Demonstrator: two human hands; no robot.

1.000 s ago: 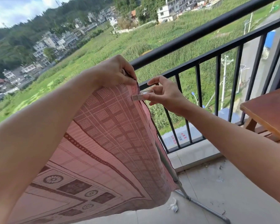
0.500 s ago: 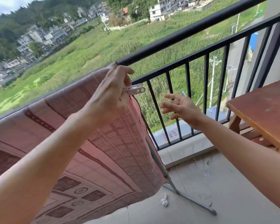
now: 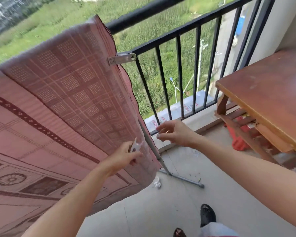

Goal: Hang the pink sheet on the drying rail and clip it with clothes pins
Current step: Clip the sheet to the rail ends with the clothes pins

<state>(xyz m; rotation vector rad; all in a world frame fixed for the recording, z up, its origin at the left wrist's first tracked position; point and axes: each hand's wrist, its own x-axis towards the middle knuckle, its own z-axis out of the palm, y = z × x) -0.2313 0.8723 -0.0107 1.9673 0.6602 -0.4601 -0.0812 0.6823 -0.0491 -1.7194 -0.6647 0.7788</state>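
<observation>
The pink sheet (image 3: 61,103) hung draped over the drying rail, filling the left half of the view, patterned side out, its right edge falling in front of the black balcony railing (image 3: 178,33). Up near the top right corner of the cloth a pale clothes pin (image 3: 121,58) was clipped on, sticking out sideways past the edge. Lower down, the left hand (image 3: 122,157) was in front of the sheet's bottom right part, fingers closed on a second white clothes pin (image 3: 136,147), its prongs pointing up! Just beside it ran the rack's grey metal leg (image 3: 154,151), slanting down to a foot bar on the tiled floor (image 3: 169,211), with a small white scrap (image 3: 157,183) lying near it. Further right, the right hand (image 3: 175,134) hovered empty, fingers spread apart and pointing toward the sheet edge, touching nothing. At the far right stood a brown wooden worktop (image 3: 270,89), with something red (image 3: 237,142) below it; a dark shoe (image 3: 208,215) showed at the bottom
</observation>
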